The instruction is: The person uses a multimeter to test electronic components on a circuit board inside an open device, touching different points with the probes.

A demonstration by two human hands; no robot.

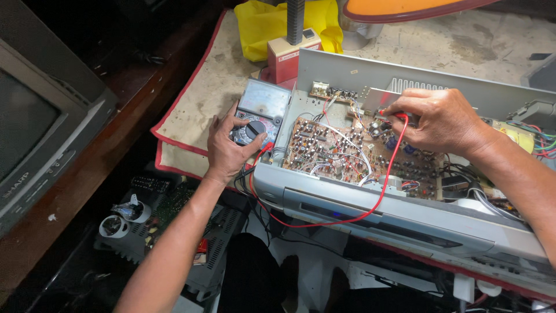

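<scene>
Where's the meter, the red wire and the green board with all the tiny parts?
Meter (263, 99), head view, on its pale dial face.
Red wire (379, 194), head view, mid-length over the case front.
Board (324, 148), head view, among its left-side parts.

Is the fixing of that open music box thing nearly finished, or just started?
Somewhere in the middle, it seems. Done: the grey device already has its top off, so the circuit board is bare. In hand: the right hand presses a red probe to the board, while the left hand rests on the meter dial. Left: the cover is not back on.
</scene>
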